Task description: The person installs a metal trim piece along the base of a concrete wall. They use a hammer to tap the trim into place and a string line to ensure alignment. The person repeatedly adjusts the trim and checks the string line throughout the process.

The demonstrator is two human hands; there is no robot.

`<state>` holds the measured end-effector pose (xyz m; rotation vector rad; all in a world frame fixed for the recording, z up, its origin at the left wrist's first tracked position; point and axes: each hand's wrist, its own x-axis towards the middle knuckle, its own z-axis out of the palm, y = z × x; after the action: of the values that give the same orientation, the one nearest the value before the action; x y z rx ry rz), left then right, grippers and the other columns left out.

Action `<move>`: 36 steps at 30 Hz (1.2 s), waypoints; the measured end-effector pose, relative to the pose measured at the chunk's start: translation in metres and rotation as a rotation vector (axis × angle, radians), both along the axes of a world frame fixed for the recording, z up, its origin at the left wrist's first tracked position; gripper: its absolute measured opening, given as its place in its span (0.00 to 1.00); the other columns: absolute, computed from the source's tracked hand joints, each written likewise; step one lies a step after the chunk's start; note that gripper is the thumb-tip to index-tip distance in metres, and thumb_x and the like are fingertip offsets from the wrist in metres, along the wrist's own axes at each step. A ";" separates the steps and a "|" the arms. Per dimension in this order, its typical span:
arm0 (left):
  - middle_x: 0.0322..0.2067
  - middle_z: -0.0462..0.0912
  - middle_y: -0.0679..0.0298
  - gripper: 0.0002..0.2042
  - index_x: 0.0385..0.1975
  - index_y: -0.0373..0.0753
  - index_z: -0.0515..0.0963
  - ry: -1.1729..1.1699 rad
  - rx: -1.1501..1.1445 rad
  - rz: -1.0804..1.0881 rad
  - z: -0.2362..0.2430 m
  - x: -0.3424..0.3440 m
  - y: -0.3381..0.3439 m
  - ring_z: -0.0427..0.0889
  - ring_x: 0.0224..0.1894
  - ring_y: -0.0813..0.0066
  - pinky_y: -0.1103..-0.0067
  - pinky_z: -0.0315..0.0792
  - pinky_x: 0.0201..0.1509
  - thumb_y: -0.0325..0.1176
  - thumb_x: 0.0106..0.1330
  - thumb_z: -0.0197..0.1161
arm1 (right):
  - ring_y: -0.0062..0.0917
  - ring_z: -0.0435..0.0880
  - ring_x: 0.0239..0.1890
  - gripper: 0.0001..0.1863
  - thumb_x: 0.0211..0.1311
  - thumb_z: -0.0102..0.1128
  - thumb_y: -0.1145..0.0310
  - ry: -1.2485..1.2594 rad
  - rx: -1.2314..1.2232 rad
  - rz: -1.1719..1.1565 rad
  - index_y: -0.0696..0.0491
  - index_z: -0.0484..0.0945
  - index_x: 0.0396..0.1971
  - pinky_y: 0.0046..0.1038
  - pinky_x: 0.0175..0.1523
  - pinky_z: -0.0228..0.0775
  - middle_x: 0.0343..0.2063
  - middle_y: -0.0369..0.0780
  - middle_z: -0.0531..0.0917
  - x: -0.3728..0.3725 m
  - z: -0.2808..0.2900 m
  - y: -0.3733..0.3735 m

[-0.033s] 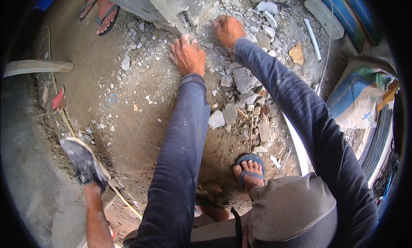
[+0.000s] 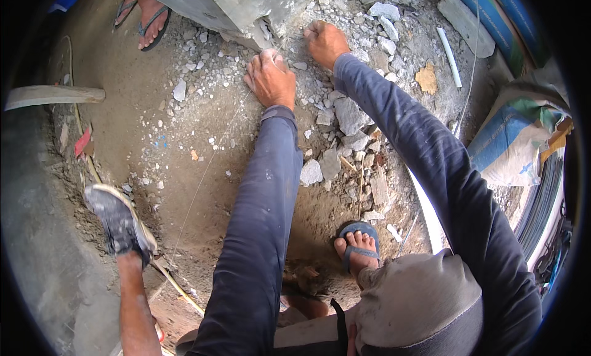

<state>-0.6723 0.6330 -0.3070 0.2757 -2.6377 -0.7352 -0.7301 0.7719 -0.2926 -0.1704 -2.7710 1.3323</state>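
My left hand [image 2: 269, 79] is bent at the foot of a grey concrete column [image 2: 240, 8], its fingers closed at a thin string [image 2: 215, 146] that runs down-left across the dirt. Just to its right, my right hand [image 2: 326, 42] has its fingers curled close to the column's broken corner; what they hold, if anything, is hidden. Broken grey rubble [image 2: 351, 116] lies around and below both hands.
Someone's sandaled feet [image 2: 151, 26] stand top left, near a board [image 2: 55, 96]. A dusty shoe [image 2: 117, 220] is lower left, a sandaled foot [image 2: 357, 251] below centre. Right are sacks [image 2: 511, 134], a white pipe [image 2: 448, 57], a slab [image 2: 465, 26] and coiled lines [image 2: 538, 202].
The dusty shoe at lower left has moved slightly up the picture. Both my hands are in nearly the same place.
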 end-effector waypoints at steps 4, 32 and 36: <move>0.41 0.82 0.57 0.06 0.40 0.43 0.79 0.092 0.035 -0.009 -0.010 -0.007 0.001 0.81 0.48 0.52 0.60 0.71 0.53 0.29 0.64 0.64 | 0.46 0.87 0.45 0.11 0.68 0.58 0.64 -0.012 -0.010 0.023 0.55 0.83 0.42 0.41 0.54 0.77 0.38 0.52 0.87 -0.002 -0.009 -0.011; 0.33 0.86 0.45 0.05 0.33 0.32 0.79 0.085 0.152 -0.104 -0.010 -0.025 0.002 0.88 0.35 0.49 0.62 0.80 0.39 0.22 0.58 0.59 | 0.48 0.87 0.38 0.14 0.57 0.54 0.71 0.270 0.223 0.308 0.49 0.87 0.39 0.41 0.49 0.80 0.32 0.48 0.87 -0.022 -0.017 0.004; 0.32 0.86 0.45 0.05 0.32 0.32 0.79 0.136 0.153 -0.097 -0.011 -0.025 0.002 0.87 0.34 0.47 0.61 0.80 0.38 0.22 0.57 0.59 | 0.48 0.87 0.38 0.13 0.57 0.54 0.71 0.268 0.218 0.297 0.49 0.87 0.38 0.41 0.48 0.80 0.33 0.48 0.87 -0.022 -0.017 0.001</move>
<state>-0.6976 0.6354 -0.3176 0.1353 -2.4846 -0.9547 -0.7517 0.7731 -0.3098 0.4144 -2.7529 0.9981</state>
